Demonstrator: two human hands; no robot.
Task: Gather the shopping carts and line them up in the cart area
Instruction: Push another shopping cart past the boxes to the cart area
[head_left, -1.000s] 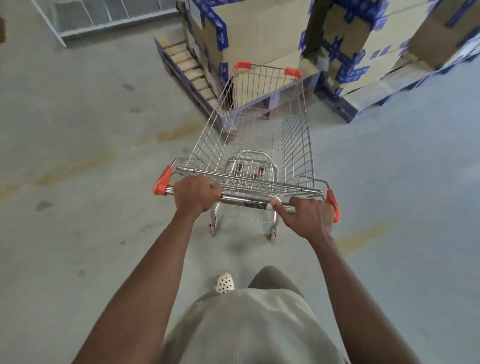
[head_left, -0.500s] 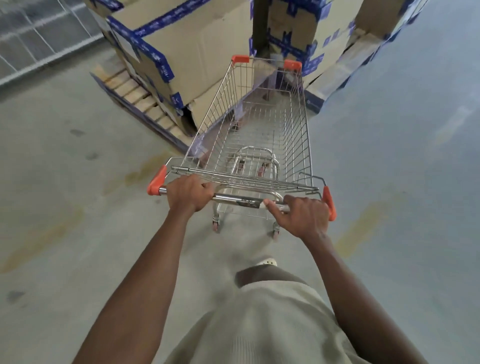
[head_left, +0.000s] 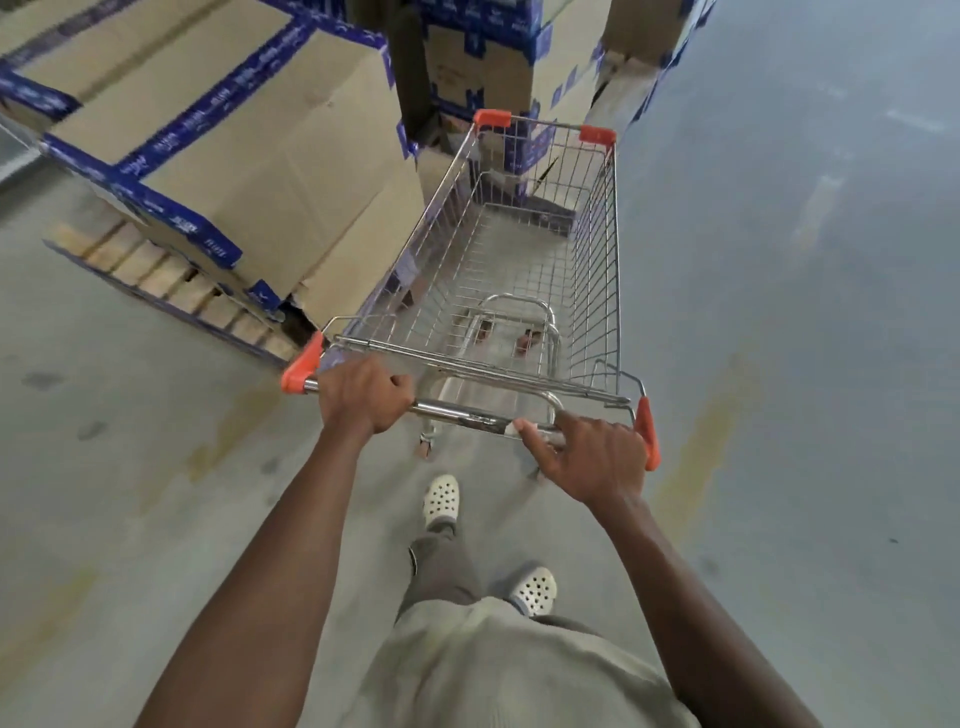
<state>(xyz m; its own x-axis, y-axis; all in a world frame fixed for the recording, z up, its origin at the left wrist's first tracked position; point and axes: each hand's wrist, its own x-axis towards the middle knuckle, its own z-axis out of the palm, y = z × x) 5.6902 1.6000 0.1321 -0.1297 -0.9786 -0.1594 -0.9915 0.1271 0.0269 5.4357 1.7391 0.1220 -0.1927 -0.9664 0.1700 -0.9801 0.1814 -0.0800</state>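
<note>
While left hand grips left end of chrome handlebar, right hand curls round right end, thumb lying along bar. Silver wire shopping cart with orange corner caps stands on grey concrete floor, left side just beside brown cardboard boxes with blue tape on wooden pallet.

The blue tape on the cardboard boxes carries print too blurred to read.
</note>
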